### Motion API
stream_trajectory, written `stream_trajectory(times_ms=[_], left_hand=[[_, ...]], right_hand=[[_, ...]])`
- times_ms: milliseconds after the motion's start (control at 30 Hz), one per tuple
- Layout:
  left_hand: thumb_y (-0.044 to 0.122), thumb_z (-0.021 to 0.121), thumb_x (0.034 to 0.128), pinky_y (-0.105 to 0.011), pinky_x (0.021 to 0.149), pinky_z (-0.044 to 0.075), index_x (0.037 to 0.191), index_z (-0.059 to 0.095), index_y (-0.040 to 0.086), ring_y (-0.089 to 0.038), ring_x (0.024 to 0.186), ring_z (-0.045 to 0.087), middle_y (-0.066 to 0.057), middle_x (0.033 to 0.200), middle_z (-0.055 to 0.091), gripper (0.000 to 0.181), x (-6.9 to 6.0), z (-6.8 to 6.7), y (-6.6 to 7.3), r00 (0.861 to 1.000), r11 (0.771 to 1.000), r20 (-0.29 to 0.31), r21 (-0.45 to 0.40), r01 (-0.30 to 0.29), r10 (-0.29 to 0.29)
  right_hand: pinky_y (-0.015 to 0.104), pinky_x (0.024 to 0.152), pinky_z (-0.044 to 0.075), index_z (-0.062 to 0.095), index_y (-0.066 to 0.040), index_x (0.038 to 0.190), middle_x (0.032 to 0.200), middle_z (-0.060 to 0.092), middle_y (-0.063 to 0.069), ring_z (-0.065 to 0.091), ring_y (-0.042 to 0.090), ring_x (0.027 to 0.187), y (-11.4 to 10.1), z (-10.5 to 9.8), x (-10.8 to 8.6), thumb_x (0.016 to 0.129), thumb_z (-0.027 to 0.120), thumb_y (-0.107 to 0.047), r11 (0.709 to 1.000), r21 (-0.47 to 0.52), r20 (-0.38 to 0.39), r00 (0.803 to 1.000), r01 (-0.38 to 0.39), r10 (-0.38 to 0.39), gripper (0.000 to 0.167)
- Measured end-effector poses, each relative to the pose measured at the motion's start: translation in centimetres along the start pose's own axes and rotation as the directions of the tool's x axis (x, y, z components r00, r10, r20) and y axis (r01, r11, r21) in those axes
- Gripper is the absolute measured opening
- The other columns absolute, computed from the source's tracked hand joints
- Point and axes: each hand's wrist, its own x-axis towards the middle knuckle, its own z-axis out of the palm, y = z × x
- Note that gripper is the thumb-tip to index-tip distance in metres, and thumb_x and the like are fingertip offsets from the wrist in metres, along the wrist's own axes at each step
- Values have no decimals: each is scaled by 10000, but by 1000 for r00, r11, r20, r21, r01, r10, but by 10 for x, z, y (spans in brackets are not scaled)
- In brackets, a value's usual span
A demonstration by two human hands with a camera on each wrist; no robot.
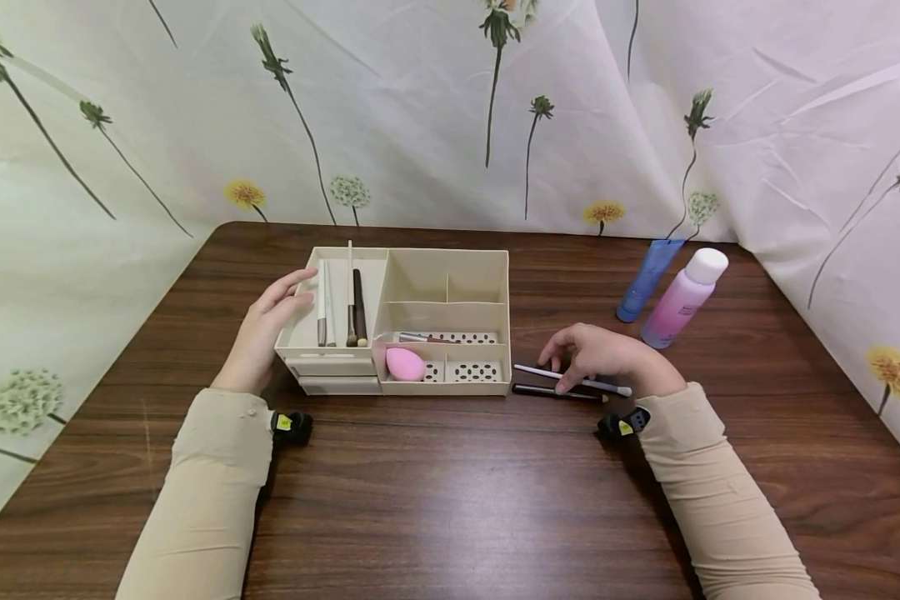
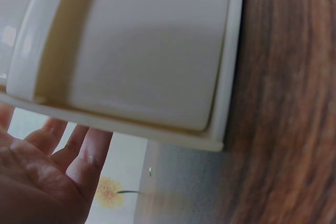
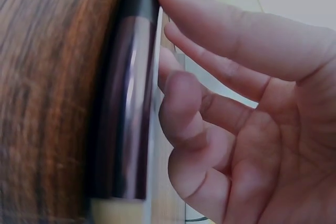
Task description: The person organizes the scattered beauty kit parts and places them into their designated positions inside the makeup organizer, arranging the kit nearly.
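Note:
On the table stands a cream makeup organizer [image 1: 447, 315] with several compartments. My left hand [image 1: 266, 321] rests by its left side, fingers extended to the upper rim; the left wrist view shows the palm [image 2: 47, 171] beside the drawer front [image 2: 152, 51]. Right of the organizer, my right hand [image 1: 592, 354] bends its thumb and fingers around a white-handled makeup brush [image 1: 532, 369]. Whether they pinch it is unclear. A dark makeup brush [image 1: 537, 390] lies just nearer; in the right wrist view its dark ferrule [image 3: 126, 108] passes close to the thumb [image 3: 210, 14].
Several makeup brushes [image 1: 356, 308] lie in the organizer's left top tray. A pink makeup sponge [image 1: 405, 364] and a slim tube [image 1: 414, 337] sit in its front sections. Behind my right hand stand a blue tube [image 1: 648, 279] and a pink bottle [image 1: 678, 308]. A flowered curtain [image 1: 435, 108] backs the table.

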Motion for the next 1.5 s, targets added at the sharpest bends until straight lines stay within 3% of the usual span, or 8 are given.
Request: stream_trajectory(times_ms=[267,867,1233,1500], left_hand=[[341,556,998,-480,1229,117,1446,516,287,-209,1514,164,-28,1643,245,453,-1,0,-1,1000,1000,-2,-8,0,0],[350,547,1001,-474,1229,127,1462,498,277,-200,1511,171,-22,1646,238,469,-1,0,-1,1000,1000,1,-4,3,-3],[365,536,1004,-481,1228,133,1475,479,270,-202,1510,173,-13,1647,235,484,0,-1,0,1000,1000,6,8,8,-8],[357,537,1004,-457,1226,150,1471,485,269,-183,1490,204,-16,1640,256,478,0,0,0,1000,1000,2,6,6,-6]], right_hand=[[205,522,404,675,34,1088,866,630,46,495,58,605,-1,1,-2,776,780,-16,999,3,26,999,-38,38,333],[208,521,401,677,23,1053,837,632,19,483,58,590,-1,2,-2,788,766,-24,1000,-21,55,998,5,-3,284],[225,519,403,607,18,927,725,537,-16,471,86,597,-2,2,0,792,734,3,999,-30,78,996,38,-36,186],[214,516,395,648,23,908,717,542,-32,470,75,585,-3,3,-2,795,735,5,998,-37,79,995,56,-52,143]])
